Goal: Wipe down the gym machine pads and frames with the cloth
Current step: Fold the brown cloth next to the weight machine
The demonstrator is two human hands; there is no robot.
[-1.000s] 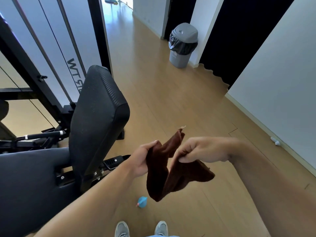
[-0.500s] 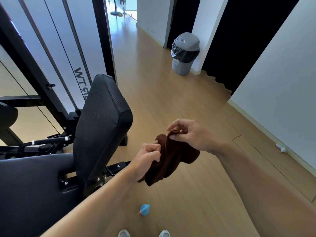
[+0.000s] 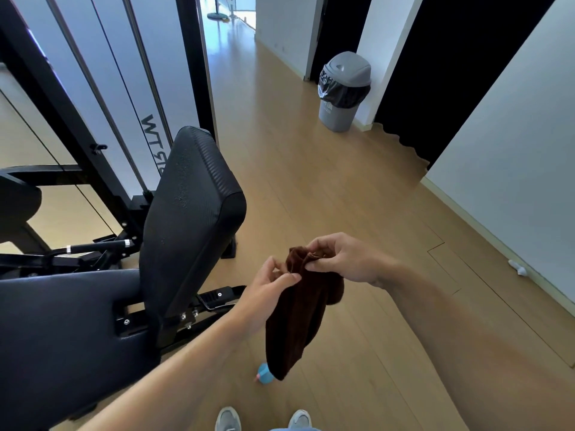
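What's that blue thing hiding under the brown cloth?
Below the hanging brown cloth, a small blue object with a pinkish tip lies on the wooden floor. The cloth's lower end covers part of it, so what it is stays unclear.

At six o'clock the shoes (image 3: 264,420) are cut off by the bottom edge, and the cloth (image 3: 298,312) hides part of the blue thing (image 3: 264,373) on the floor. The seat pad (image 3: 56,337) runs off at nine o'clock. At three o'clock a white thing (image 3: 518,269) by the wall is too small to tell.
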